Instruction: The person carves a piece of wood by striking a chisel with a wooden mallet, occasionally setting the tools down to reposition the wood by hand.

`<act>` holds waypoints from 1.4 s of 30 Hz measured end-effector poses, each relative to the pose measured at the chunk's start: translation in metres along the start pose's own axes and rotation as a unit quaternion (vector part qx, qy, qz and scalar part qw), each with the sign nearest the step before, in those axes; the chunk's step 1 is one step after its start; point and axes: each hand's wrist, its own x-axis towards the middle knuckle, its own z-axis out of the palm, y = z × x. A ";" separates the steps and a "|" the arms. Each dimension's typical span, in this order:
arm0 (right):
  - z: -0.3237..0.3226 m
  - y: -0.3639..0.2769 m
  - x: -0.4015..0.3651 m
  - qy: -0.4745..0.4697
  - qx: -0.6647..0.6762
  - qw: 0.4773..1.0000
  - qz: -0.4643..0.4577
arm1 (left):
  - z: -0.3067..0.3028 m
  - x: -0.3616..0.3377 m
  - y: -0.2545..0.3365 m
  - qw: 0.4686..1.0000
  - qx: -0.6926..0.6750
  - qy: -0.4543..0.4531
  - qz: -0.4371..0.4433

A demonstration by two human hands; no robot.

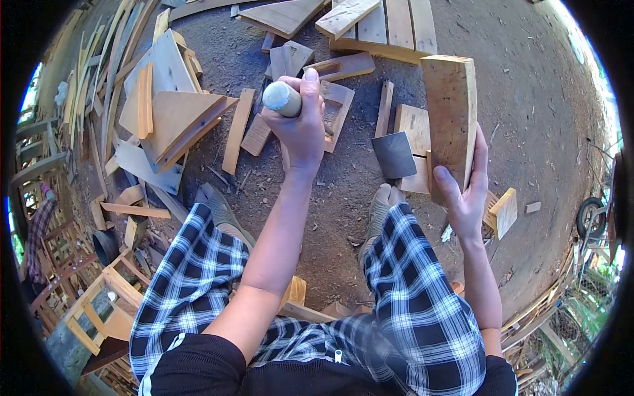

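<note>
My left hand (300, 129) is closed in a fist around a thick round stick (282, 99) with a pale, whitish end, its thumb pointing up. The rest of the stick is hidden behind the hand. In my right hand (470, 191) a thick wooden board (449, 112) stands upright, gripped near its lower end between thumb and fingers. A dark, square metal plate (394, 156) sits just left of that board, near my right foot. Beyond my left fist lie a wooden piece with a slot (340, 66) and a wooden frame piece (340, 109).
Stacked wood offcuts (178, 122) lie at the left, and a slatted wooden piece (393, 30) at the far side. A small brush-like block (503, 212) is on the dirt to the right. A wheel (591, 218) stands farther right. Another person's plaid sleeve (41, 231) shows far left.
</note>
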 end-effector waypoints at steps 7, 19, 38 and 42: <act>0.004 -0.008 0.006 -0.018 0.016 1.000 -0.002 | 0.002 -0.003 -0.007 0.999 0.028 -0.002 0.028; 0.008 -0.045 0.029 -0.117 -0.064 0.977 -0.168 | 0.035 -0.024 -0.012 0.973 0.113 -0.090 0.181; -0.004 -0.017 0.010 -0.012 -0.049 0.988 -0.148 | 0.044 -0.065 -0.028 0.904 0.250 -0.257 0.233; -0.007 -0.010 0.005 0.022 -0.003 0.997 -0.067 | 0.038 -0.058 -0.029 0.932 0.216 -0.210 0.199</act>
